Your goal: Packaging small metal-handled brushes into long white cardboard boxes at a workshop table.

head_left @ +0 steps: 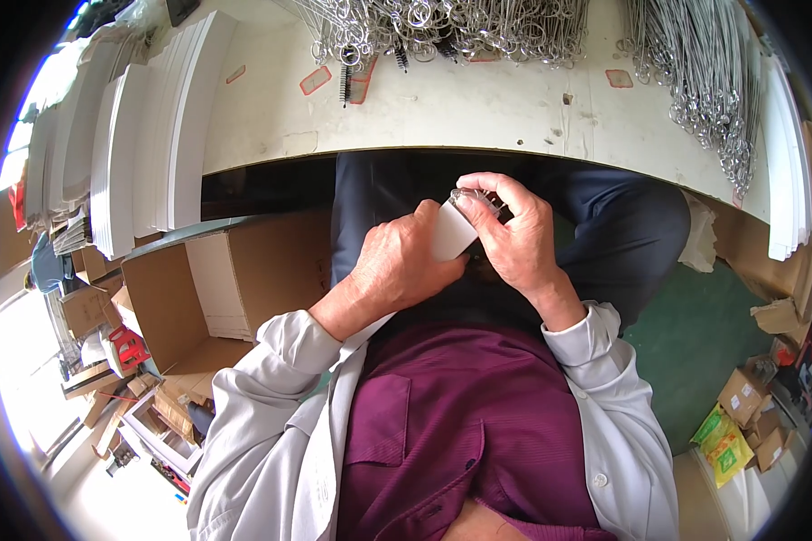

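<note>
Both hands grip one small white card sleeve (451, 232) over the lap, left hand (397, 266) clasping its light, bendable body, right hand (514, 230) pinching the metal-ringed top.

Two hands, the left hand (397, 261) and right hand (512, 233), share one white card sleeve (451, 230). One table (478, 108) carries two heaps of wire brushes (442, 27), too many to count. One open cardboard box (216, 288) at left.
</note>
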### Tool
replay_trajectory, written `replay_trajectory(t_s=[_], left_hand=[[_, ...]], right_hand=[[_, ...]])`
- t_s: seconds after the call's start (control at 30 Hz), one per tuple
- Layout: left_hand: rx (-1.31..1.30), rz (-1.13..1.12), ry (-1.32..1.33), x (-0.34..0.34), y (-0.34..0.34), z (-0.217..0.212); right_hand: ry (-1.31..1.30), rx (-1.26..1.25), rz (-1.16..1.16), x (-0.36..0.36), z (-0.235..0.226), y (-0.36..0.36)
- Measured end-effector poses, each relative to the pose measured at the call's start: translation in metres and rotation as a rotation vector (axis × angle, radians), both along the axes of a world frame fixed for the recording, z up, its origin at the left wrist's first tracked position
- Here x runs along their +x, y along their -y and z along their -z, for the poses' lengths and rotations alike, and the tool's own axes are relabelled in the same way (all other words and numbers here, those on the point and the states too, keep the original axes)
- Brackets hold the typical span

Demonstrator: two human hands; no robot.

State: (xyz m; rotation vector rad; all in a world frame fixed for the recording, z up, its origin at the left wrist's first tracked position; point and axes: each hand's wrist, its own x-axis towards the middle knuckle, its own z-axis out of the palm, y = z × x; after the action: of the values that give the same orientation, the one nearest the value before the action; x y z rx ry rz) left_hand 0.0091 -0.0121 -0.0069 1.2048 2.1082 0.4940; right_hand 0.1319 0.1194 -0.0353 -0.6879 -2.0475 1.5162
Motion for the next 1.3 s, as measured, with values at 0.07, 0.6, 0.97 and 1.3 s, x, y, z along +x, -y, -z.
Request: replay_trajectory(t_s=[0.07,0.6,0.97,1.3], left_hand=[[-0.001,-0.007,0.003,0.000,0.000,-0.001],[0.037,-0.009,-0.020,0.000,-0.001,0.000],[0.017,-0.022,0.002,0.001,0.001,0.000],[-0.026,0.000,0.008,0.003,0.000,-0.001]], right_hand=[[0.007,-0.019,0.003,0.000,0.000,0.000],[0.016,0.007,0.011,0.001,0.005,-0.006],[0.020,-0.246,0.003,0.001,0.005,-0.005],[0.014,-0.509,0.021,0.006,0.007,-0.011]])
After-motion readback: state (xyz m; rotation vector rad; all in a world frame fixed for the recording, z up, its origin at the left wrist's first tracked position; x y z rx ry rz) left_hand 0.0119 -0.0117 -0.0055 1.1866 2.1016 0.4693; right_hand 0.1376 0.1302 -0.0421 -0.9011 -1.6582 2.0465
